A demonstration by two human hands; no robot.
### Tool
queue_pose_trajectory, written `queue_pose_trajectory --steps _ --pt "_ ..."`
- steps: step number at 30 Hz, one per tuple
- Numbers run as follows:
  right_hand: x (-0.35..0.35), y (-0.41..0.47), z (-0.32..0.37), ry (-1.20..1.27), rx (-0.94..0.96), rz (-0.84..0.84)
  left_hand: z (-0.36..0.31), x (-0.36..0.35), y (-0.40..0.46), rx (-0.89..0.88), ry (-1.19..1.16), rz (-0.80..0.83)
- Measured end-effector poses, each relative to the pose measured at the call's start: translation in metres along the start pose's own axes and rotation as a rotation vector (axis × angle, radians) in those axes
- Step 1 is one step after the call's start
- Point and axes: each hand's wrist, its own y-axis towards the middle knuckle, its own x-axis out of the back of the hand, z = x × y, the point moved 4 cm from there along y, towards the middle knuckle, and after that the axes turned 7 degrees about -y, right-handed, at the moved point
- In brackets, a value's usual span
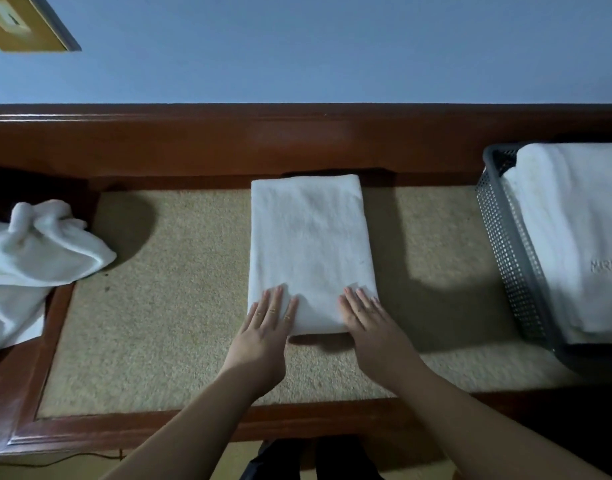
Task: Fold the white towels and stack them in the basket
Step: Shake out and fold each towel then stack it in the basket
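Note:
A folded white towel (309, 244) lies as a neat rectangle in the middle of the beige-topped wooden table (166, 306). My left hand (266, 327) rests flat on its near left corner, fingers straight. My right hand (367, 320) presses flat on its near right corner in the same way. A grey mesh basket (509, 258) stands at the right end of the table with folded white towels (571, 237) stacked inside. A crumpled pile of unfolded white towels (34, 258) sits at the left end.
A dark wooden rail (297, 143) runs along the back of the table below a blue wall. The table's wooden front edge (159, 427) is close to my body. Beige surface shows on both sides of the folded towel.

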Motion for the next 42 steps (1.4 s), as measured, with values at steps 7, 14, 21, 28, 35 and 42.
queue_pose_trajectory --steps 7,14,21,28,35,42 --pt "-0.001 0.022 0.008 -0.135 -0.094 0.014 0.002 0.002 0.016 -0.046 0.099 -0.128" --pt "0.032 0.028 0.002 -0.132 -0.111 0.095 0.008 0.023 0.019 -0.067 0.199 -0.081" --pt "0.185 0.018 -0.013 -0.143 -0.065 0.126 -0.044 0.161 -0.009 -0.045 0.138 -0.097" --pt "0.336 -0.032 -0.034 0.046 -0.031 0.169 -0.096 0.289 -0.057 -0.112 -0.025 -0.039" --pt "0.329 -0.026 -0.064 0.443 -0.079 0.334 -0.086 0.288 -0.032 -0.066 -0.307 0.167" --pt "0.231 0.037 -0.09 0.518 -0.131 0.475 -0.042 0.215 0.04 0.052 -0.389 0.294"
